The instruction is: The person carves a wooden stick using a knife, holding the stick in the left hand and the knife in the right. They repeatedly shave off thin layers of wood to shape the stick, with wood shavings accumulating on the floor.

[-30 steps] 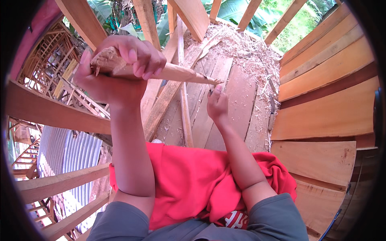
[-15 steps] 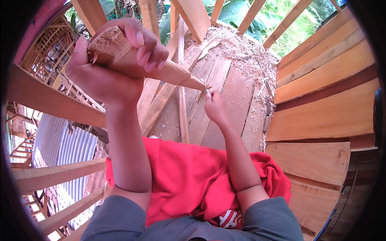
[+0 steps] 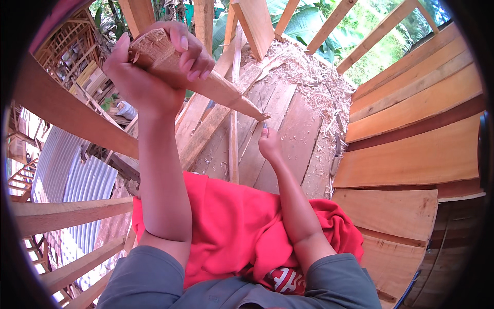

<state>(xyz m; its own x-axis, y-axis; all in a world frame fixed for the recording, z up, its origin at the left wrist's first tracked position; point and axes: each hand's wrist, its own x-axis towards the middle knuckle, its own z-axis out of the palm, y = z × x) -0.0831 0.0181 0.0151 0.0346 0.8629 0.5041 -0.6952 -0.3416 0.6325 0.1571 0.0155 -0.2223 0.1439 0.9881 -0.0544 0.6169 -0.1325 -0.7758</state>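
My left hand is raised and wrapped round the thick end of a piece of wood. The wood slants down to the right and narrows to a tip. Below that tip, my right hand is closed round the short handle of a knife. Its thin blade points away from me and passes at the tip of the wood; whether it touches there is hard to tell. A few small shavings show where blade and wood meet.
A red cloth lies over my lap. Wood shavings cover the far part of the plank floor. Long beams lean beyond the wood. Plank walls stand at right; corrugated metal sheets lie beyond the rails at left.
The knife has slid off the end of the wood, and its blade now shows in full length. My right hand sits slightly lower. My left hand appears shifted a little right with the wood.
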